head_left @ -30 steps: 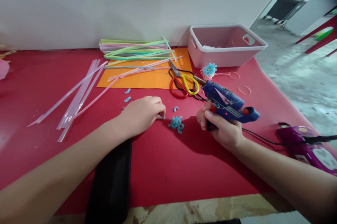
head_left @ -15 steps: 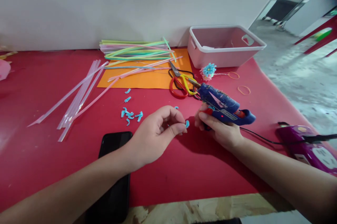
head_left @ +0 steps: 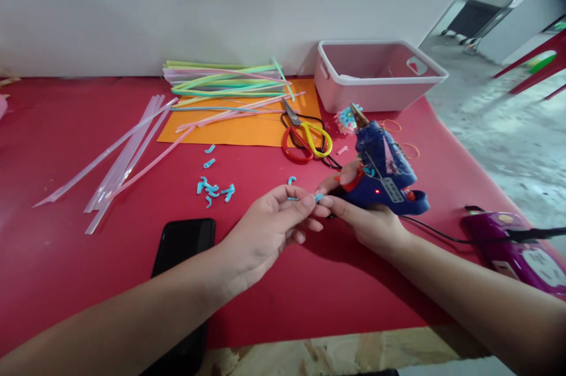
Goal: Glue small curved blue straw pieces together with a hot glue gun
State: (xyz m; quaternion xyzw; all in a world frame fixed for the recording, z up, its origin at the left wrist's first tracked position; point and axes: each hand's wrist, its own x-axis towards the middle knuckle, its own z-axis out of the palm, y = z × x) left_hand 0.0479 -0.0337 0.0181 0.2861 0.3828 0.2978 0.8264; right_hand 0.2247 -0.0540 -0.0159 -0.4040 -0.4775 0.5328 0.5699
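Observation:
My left hand (head_left: 274, 228) pinches a small blue straw piece (head_left: 318, 197) between thumb and forefinger. My right hand (head_left: 365, 220) grips a blue glue gun (head_left: 384, 170), its nozzle tilted up and away toward the tub; the right fingertips touch the same blue piece. Several more blue straw bits (head_left: 214, 190) lie on the red table (head_left: 88, 258) to the left of my hands. One lone blue bit (head_left: 291, 179) lies just beyond my left fingers.
Red and yellow scissors (head_left: 305, 140) rest by an orange sheet (head_left: 247, 125) with coloured straws (head_left: 225, 84). Clear straws (head_left: 128, 152) lie left. A white tub (head_left: 378, 72) stands at the back, a blue straw flower (head_left: 346, 118) before it. Black phone (head_left: 181, 246) near me; purple device (head_left: 517, 249) right.
My left hand picked a blue bit off the table and brought it right to meet my right hand. The glue gun swung so its nozzle points up and away.

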